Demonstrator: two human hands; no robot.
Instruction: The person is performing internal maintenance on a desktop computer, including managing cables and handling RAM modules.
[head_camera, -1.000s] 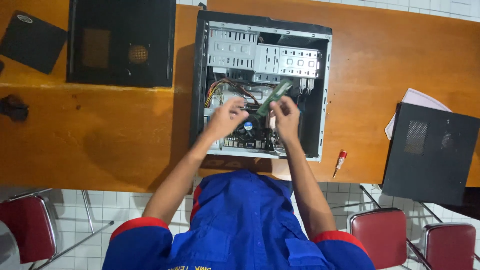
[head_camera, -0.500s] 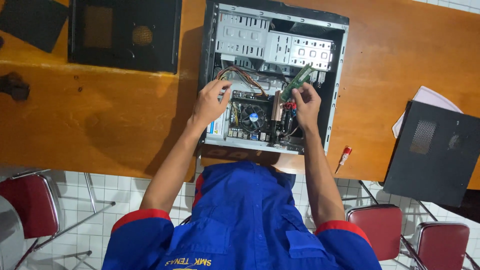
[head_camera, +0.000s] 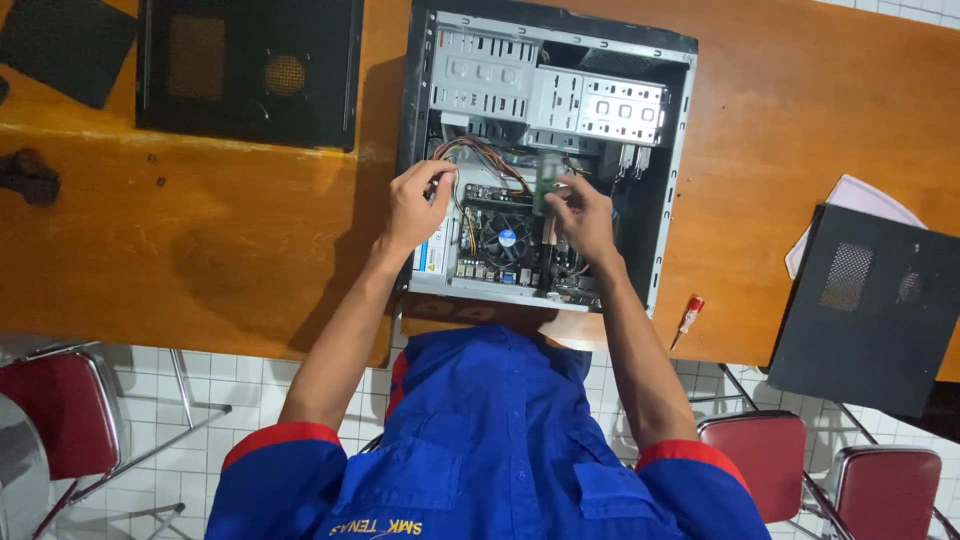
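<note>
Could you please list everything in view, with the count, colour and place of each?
computer case: 1, black and grey, open, table centre
memory module: 1, green, inside case
cooling fan: 1, black, on motherboard
side panels: 2, black, upper left and right edge
screwdriver: 1, red handle, right of case
table: 1, orange-brown
chairs: 3, red, below table
hands: left at cables, right on memory module

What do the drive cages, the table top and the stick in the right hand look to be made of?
Drive cages: bare sheet metal, dull silver, punched with holes and slots.
Table top: probably varnished wood or wood-look laminate, orange-brown with a soft sheen.
Stick, pinched in the right hand: green circuit board, likely fibreglass; detail too small to confirm.
</note>
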